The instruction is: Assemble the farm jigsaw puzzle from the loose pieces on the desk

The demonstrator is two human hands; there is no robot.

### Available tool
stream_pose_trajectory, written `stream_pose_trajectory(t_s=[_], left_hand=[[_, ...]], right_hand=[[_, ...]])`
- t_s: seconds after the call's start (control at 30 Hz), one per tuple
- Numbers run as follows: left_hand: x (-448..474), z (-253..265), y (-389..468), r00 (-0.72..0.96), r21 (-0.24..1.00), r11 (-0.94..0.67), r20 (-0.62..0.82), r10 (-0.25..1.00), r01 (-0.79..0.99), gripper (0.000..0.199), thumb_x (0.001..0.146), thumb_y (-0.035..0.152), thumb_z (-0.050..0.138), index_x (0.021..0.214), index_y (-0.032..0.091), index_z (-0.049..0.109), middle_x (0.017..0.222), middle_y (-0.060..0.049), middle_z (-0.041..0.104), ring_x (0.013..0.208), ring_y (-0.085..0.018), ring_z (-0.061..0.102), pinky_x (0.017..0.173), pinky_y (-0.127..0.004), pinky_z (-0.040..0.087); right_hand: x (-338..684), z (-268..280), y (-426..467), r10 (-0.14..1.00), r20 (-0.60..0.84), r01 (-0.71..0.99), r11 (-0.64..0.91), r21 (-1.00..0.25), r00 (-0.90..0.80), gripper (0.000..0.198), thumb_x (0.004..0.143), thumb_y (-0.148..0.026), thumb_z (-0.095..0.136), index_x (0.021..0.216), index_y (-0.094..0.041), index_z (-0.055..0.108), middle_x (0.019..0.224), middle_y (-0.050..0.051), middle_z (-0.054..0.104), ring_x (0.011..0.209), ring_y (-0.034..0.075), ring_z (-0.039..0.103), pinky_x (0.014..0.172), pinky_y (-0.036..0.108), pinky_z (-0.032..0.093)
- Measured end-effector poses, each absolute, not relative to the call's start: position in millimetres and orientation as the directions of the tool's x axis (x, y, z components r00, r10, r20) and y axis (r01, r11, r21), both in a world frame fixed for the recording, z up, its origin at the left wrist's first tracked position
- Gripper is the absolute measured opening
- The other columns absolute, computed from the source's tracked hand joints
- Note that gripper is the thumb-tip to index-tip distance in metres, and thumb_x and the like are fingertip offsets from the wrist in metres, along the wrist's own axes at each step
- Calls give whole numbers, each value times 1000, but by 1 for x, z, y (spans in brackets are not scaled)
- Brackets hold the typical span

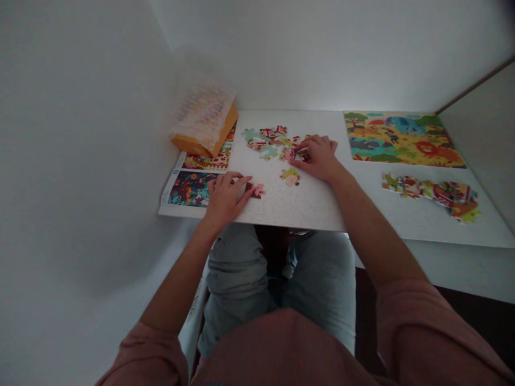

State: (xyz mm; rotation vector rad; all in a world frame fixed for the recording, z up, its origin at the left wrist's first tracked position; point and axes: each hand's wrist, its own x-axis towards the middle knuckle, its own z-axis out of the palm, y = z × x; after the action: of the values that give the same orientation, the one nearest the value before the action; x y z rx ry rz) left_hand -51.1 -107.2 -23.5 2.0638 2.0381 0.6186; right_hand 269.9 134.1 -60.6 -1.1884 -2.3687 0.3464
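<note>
My left hand (226, 197) rests at the left of the white table, thumb and fingertips closed at a pink and brown jigsaw puzzle piece (258, 190). Its fingers partly cover that piece. Farther off, my right hand (321, 158) reaches into a loose heap of jigsaw puzzle pieces (267, 143), with index finger and thumb bent around a red and pink puzzle piece (295, 154). More pieces lie partly hidden beneath this hand. A single yellow-green and pink piece (290, 177) lies flat between the two hands, touched by neither.
An orange box (219, 128) in clear bubble wrap stands at the back left on printed picture sheets (189, 188). At the right lie an assembled animal puzzle (402, 139) and a cluster of overlapping pieces (438, 195). White walls border the table (306, 206).
</note>
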Motion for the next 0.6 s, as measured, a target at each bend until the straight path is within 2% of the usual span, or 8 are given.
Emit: stream_pose_trajectory(t_s=[0.13,0.2,0.27,0.33,0.4,0.5,0.6], left_hand=[[-43,-21,-125,40,388,-93,144,989,917,43,126,46,73,166,35,85,172,-15,81,160,-48,68,143,-76,42],[-39,-20,-129,39,383,-92,144,989,919,49,125,46,73,172,34,81,176,-15,80,162,-49,66,143,-75,42],[-36,-20,-129,32,374,-86,148,988,923,57,124,49,76,179,32,76,180,-17,77,164,-50,64,143,-75,42],[-34,-21,-127,25,365,-81,156,987,927,57,125,51,77,178,31,77,182,-18,76,165,-51,63,144,-75,42],[-34,-21,-125,32,367,-93,169,985,926,47,126,50,77,169,30,83,177,-17,78,164,-48,65,144,-73,42],[-38,-22,-122,69,401,-134,172,983,906,36,126,50,81,156,31,89,165,-15,84,158,-44,68,143,-68,42],[-42,-23,-121,98,428,-161,165,981,889,36,124,52,85,152,30,91,160,-14,86,158,-43,68,144,-67,41]], right_hand=[[271,-52,136,846,304,546,519,-658,-438,43,103,-63,98,128,-36,77,124,12,92,122,44,86,131,79,59],[272,-41,130,871,282,424,450,-786,-402,47,98,-69,100,123,-39,74,109,5,90,106,38,87,116,70,70],[273,-28,113,883,277,346,412,-843,-379,53,94,-74,101,126,-41,75,102,2,88,99,35,84,105,62,74],[271,-19,84,881,300,327,424,-844,-366,53,96,-76,98,130,-40,79,102,4,87,99,33,82,107,60,72],[268,-16,46,884,301,336,423,-842,-358,48,100,-76,95,125,-37,81,108,8,91,102,34,83,109,61,71],[259,-26,-9,910,210,339,337,-878,-359,38,104,-71,96,120,-40,80,120,9,96,111,39,89,111,67,74],[251,-40,-44,935,132,353,252,-901,-330,39,100,-74,99,115,-43,82,126,9,97,114,42,90,110,71,76]])
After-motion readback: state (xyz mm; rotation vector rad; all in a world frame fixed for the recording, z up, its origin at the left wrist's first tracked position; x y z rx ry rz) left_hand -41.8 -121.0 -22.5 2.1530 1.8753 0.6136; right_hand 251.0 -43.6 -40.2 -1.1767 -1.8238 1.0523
